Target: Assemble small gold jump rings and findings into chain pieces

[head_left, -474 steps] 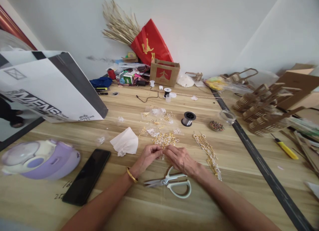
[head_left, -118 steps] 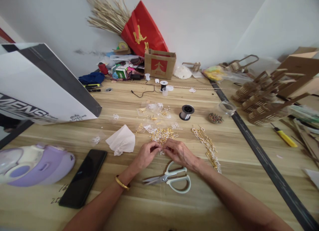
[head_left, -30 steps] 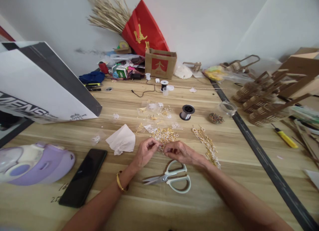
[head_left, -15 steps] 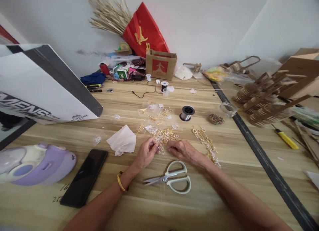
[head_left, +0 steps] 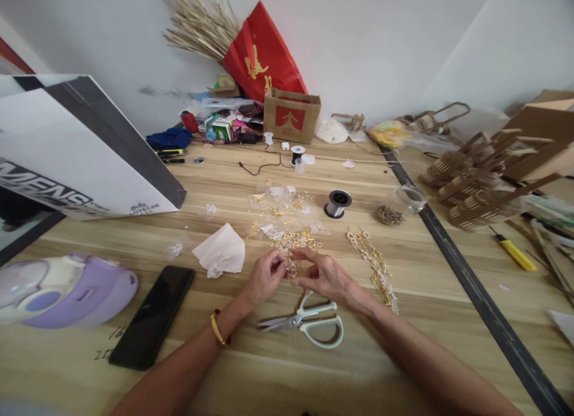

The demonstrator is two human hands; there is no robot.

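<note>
"Two bare hands, both in frame. Left one?"

"Left hand [head_left: 266,277]: thumb and index pinched on a strand of small rings [head_left: 292,269]. Exact grip too small to see."

"Right?"

"Right hand [head_left: 327,277]: thumb and forefinger spread apart, gap facing the strand. Touching it or not, can't tell."

"Strand's location?"

"Between the two hands, at the near edge of a gold and silver bead pile [head_left: 299,241]. Pile's on the wooden table [head_left: 287,377]."

"Closest tool?"

"Scissors [head_left: 295,322], lying between the forearms on the near side of the hands. Pale green handles, blades pointing left, slightly parted."

"Right of the hands?"

"Gold and silver chains [head_left: 375,262] in a long bunch, near the right wrist. Farther back, a black-flanged wire spool [head_left: 337,204], then a clear jar [head_left: 411,197]. Coloured beads [head_left: 389,214] at its left; inside or beside it, can't tell."

"Left side?"

"Crumpled white tissue [head_left: 219,251] near the left hand, dark phone [head_left: 152,317] beyond, then a purple and cream device [head_left: 85,293]. Yellow bangle [head_left: 216,328] on the left wrist."

"Behind the pile?"

"Small clear packets [head_left: 278,196] with more gold and white bits. At the wall, a brown paper bag [head_left: 292,117], a red bag [head_left: 265,54] leaning behind it."
</note>
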